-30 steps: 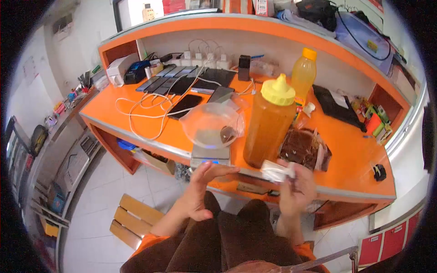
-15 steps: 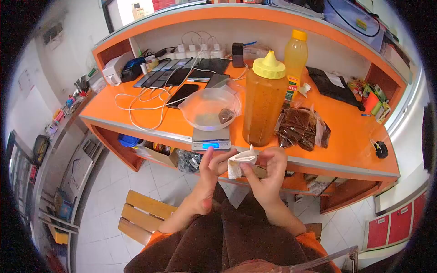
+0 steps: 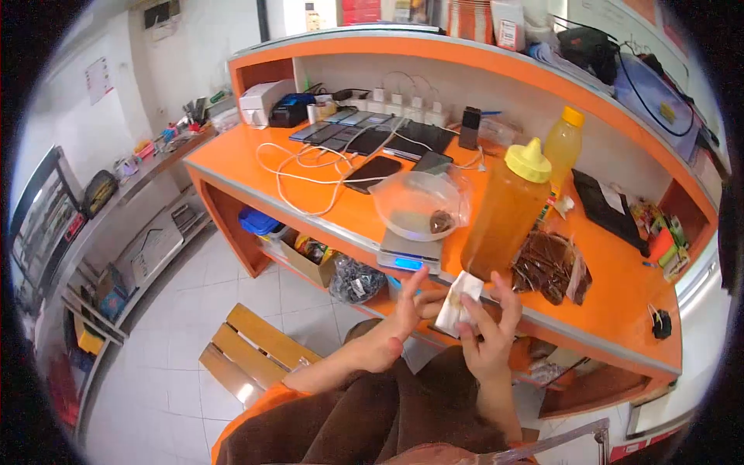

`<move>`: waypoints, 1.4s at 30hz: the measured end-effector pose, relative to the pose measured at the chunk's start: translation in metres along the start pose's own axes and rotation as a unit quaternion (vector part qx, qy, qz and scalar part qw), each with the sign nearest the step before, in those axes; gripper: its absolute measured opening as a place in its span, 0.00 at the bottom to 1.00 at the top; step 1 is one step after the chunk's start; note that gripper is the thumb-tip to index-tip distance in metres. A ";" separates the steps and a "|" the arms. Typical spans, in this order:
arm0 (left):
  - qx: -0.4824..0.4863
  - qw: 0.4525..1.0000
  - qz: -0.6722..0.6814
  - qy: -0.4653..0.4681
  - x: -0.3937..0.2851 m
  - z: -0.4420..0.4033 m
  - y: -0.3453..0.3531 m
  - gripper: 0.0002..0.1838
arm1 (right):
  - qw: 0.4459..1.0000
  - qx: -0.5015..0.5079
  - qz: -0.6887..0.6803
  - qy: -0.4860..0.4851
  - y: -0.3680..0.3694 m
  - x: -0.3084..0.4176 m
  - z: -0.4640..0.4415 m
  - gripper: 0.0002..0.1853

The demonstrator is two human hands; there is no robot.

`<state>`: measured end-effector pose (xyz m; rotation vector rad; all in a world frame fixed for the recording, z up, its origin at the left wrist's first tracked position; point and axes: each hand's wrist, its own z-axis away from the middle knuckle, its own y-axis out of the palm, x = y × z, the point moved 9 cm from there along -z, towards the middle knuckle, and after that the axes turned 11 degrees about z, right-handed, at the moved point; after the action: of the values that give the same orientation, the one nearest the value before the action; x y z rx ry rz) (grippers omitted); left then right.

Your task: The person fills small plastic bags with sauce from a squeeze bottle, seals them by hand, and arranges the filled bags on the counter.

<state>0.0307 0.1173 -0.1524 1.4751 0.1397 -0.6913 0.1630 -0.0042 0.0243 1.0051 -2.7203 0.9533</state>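
Note:
A folded white tissue with a brownish stain (image 3: 457, 304) is pinched in my right hand (image 3: 488, 329). My left hand (image 3: 399, 322) has its fingers spread, their tips at the tissue's left edge. Just beyond the hands, a scale with a lit blue display (image 3: 411, 256) carries a clear plastic bowl (image 3: 411, 203) holding a small dark lump (image 3: 441, 222). To its right stands a large bottle of amber liquid with a yellow nozzle cap (image 3: 504, 217). Bags of dark brown contents (image 3: 549, 267) lie beside that bottle.
Phones and tablets (image 3: 345, 133) with white cables (image 3: 310, 209) cover the back left of the orange counter (image 3: 240, 167). A second yellow-capped bottle (image 3: 563, 147) stands behind the large one. A wooden slatted stool (image 3: 252, 345) is at lower left.
My right hand has brought the tissue left to my left hand, and the tissue is now more upright. The view has shifted, so the counter appears farther right.

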 end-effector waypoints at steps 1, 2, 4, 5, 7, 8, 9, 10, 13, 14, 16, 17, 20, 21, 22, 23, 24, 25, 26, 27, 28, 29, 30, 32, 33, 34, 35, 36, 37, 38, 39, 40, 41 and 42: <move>0.020 0.999 -0.044 0.009 -0.003 0.001 0.005 0.30 | 0.999 0.032 0.014 -0.015 0.003 -0.001 -0.001 0.18; 0.039 0.995 -0.088 0.017 -0.003 0.005 0.013 0.34 | 0.999 0.038 0.010 -0.016 0.004 -0.003 -0.002 0.18; 0.083 0.980 -0.178 0.030 -0.006 0.022 0.050 0.43 | 0.999 0.047 0.006 -0.016 0.005 -0.006 -0.004 0.18; 0.104 0.969 -0.223 0.034 -0.006 0.032 0.067 0.47 | 0.999 0.037 0.015 -0.017 0.003 -0.005 -0.005 0.18; 0.183 0.952 -0.241 0.044 -0.007 0.054 0.097 0.51 | 0.999 0.019 0.032 -0.017 0.001 -0.001 -0.005 0.17; 0.240 0.946 -0.214 0.050 -0.013 0.071 0.110 0.50 | 0.999 0.004 0.037 -0.014 -0.001 0.001 -0.005 0.16; 0.297 0.935 -0.185 0.054 -0.018 0.089 0.120 0.50 | 0.999 -0.011 0.042 -0.012 -0.003 0.002 -0.004 0.15; 0.353 0.921 -0.154 0.057 -0.021 0.101 0.127 0.50 | 0.998 -0.025 0.049 -0.009 -0.005 0.003 -0.003 0.15; 0.338 0.934 -0.108 0.028 -0.013 0.094 0.115 0.53 | 0.998 -0.048 0.039 0.006 -0.004 0.001 -0.004 0.14; 0.336 0.935 -0.107 0.031 -0.014 0.094 0.115 0.54 | 0.998 -0.052 0.038 0.008 -0.004 0.000 -0.005 0.14; 0.331 0.937 -0.103 0.035 -0.014 0.094 0.115 0.54 | 0.997 -0.060 0.037 0.011 -0.004 -0.002 -0.003 0.14; 0.350 0.932 -0.088 0.032 -0.014 0.096 0.118 0.54 | 0.997 -0.068 0.030 0.009 -0.004 -0.004 -0.001 0.15; 0.359 0.931 -0.061 0.018 -0.011 0.097 0.122 0.54 | 0.997 -0.079 0.004 0.021 -0.008 -0.008 0.000 0.15; 0.354 0.933 -0.063 0.011 -0.010 0.098 0.122 0.55 | 0.996 -0.082 -0.005 0.022 -0.009 -0.009 -0.001 0.15; 0.340 0.938 -0.070 0.013 -0.009 0.097 0.121 0.55 | 0.996 -0.085 -0.016 0.023 -0.010 -0.010 -0.001 0.15; 0.326 0.942 -0.079 0.014 -0.007 0.096 0.120 0.56 | 0.995 -0.088 -0.026 0.023 -0.011 -0.012 -0.001 0.16; 0.310 0.947 -0.087 0.016 -0.006 0.095 0.117 0.57 | 0.995 -0.089 -0.032 0.026 -0.011 -0.014 0.000 0.16; 0.316 0.941 -0.117 0.040 -0.008 0.095 0.117 0.56 | 0.995 -0.091 -0.039 0.028 -0.012 -0.015 0.001 0.16; 0.322 0.933 -0.147 0.064 -0.010 0.092 0.115 0.55 | 0.994 -0.092 -0.046 0.030 -0.012 -0.017 0.002 0.16; 0.327 0.924 -0.177 0.088 -0.011 0.090 0.113 0.56 | 0.994 -0.086 -0.060 0.034 -0.012 -0.017 0.003 0.16; 0.324 0.911 -0.223 0.125 -0.013 0.089 0.113 0.55 | 0.993 -0.081 -0.075 0.037 -0.010 -0.017 0.003 0.15; 0.320 0.894 -0.268 0.162 -0.015 0.089 0.113 0.55 | 0.992 -0.075 -0.091 0.040 -0.009 -0.017 0.003 0.15; 0.316 0.874 -0.312 0.199 -0.016 0.089 0.113 0.57 | 0.993 -0.067 -0.094 0.038 -0.008 -0.016 0.003 0.15; 0.309 0.892 -0.256 0.209 -0.019 0.088 0.110 0.59 | 0.993 -0.049 -0.102 0.032 -0.005 -0.013 0.002 0.15; 0.307 0.891 -0.254 0.218 -0.021 0.090 0.114 0.58 | 0.991 -0.043 -0.117 0.041 -0.003 -0.013 0.003 0.15; 0.304 0.890 -0.253 0.228 -0.022 0.090 0.118 0.57 | 0.989 -0.037 -0.133 0.049 0.000 -0.014 0.004 0.14; 0.301 0.890 -0.232 0.252 -0.025 0.091 0.120 0.53 | 0.987 -0.032 -0.149 0.056 0.002 -0.015 0.004 0.14; 0.294 0.877 -0.268 0.269 -0.026 0.091 0.118 0.53 | 0.980 -0.034 -0.183 0.069 0.005 -0.017 0.005 0.15; 0.286 0.863 -0.304 0.285 -0.028 0.088 0.113 0.53 | 0.972 -0.036 -0.217 0.082 0.007 -0.018 0.006 0.15; 0.278 0.846 -0.340 0.301 -0.030 0.088 0.111 0.53 | 0.963 -0.039 -0.251 0.095 0.010 -0.021 0.008 0.15; 0.286 0.839 -0.343 0.310 -0.031 0.090 0.113 0.52 | 0.957 -0.039 -0.266 0.105 0.013 -0.026 0.010 0.16; 0.294 0.832 -0.346 0.318 -0.031 0.092 0.115 0.52 | 0.952 -0.040 -0.281 0.116 0.016 -0.032 0.013 0.16; 0.302 0.825 -0.349 0.325 -0.032 0.094 0.116 0.51 | 0.946 -0.041 -0.296 0.127 0.017 -0.035 0.015 0.16; 0.301 0.824 -0.354 0.325 -0.032 0.094 0.116 0.50 | 0.946 -0.049 -0.290 0.140 0.016 -0.036 0.015 0.16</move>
<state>0.0335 0.0329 -0.0248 2.2655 1.1346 -0.8244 0.1831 0.0165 -0.0063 1.4075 -2.0324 0.7667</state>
